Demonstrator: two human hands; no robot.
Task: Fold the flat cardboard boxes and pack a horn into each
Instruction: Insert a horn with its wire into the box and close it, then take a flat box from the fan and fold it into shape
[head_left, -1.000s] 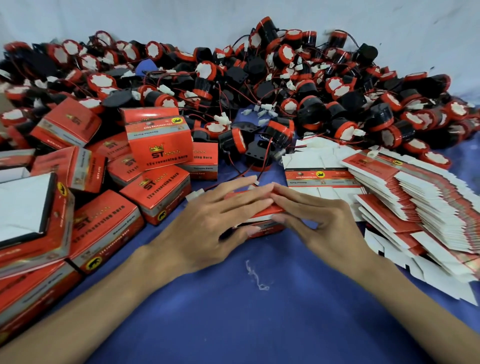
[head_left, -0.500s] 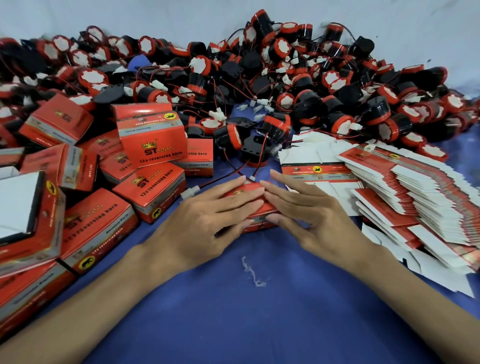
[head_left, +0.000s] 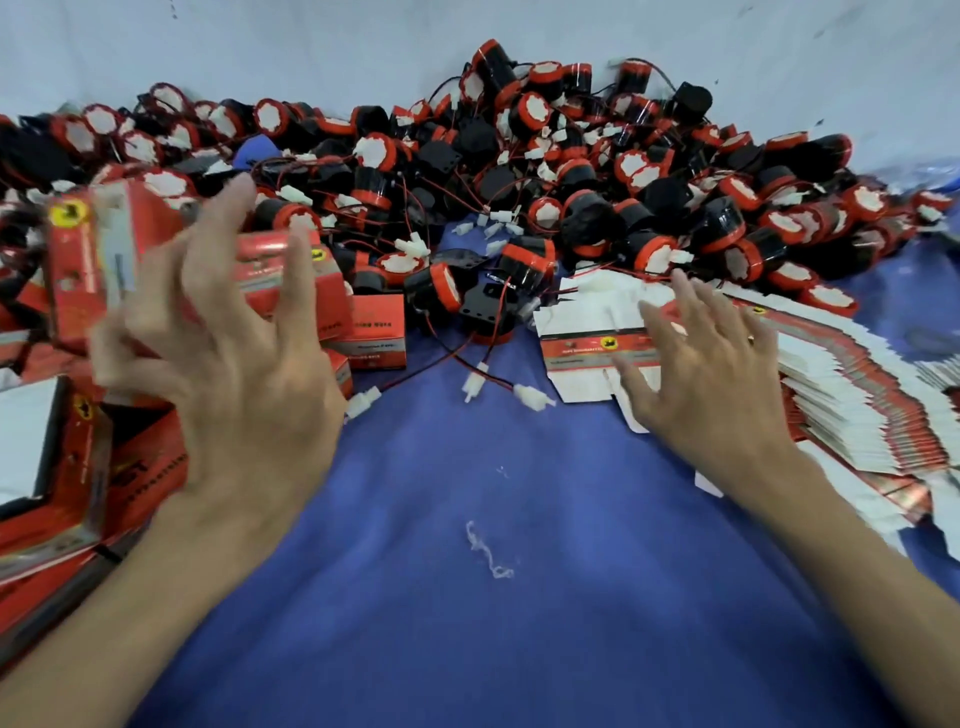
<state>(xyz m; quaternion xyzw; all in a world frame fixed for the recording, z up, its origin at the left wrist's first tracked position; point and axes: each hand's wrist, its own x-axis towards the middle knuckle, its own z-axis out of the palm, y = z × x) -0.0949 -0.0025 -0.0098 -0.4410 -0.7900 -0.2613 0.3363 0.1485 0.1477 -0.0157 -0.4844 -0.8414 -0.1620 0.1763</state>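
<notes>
Blur smears your left hand (head_left: 244, 395), yet its fingers show spread wide and bent at the tips, holding nothing, raised in front of the folded boxes (head_left: 130, 467) that run off the left edge. One red box (head_left: 88, 270) beyond those fingers is streaked and may be loose in the air. Your right hand (head_left: 711, 384) has its fingers fanned apart over the top flat box (head_left: 582, 338) of the stack (head_left: 857, 395), which is cut off at the right; you cannot tell whether the fingertips touch it. Behind, the horns (head_left: 571, 171) lie heaped with tangled wires on the blue cloth (head_left: 493, 623).
</notes>
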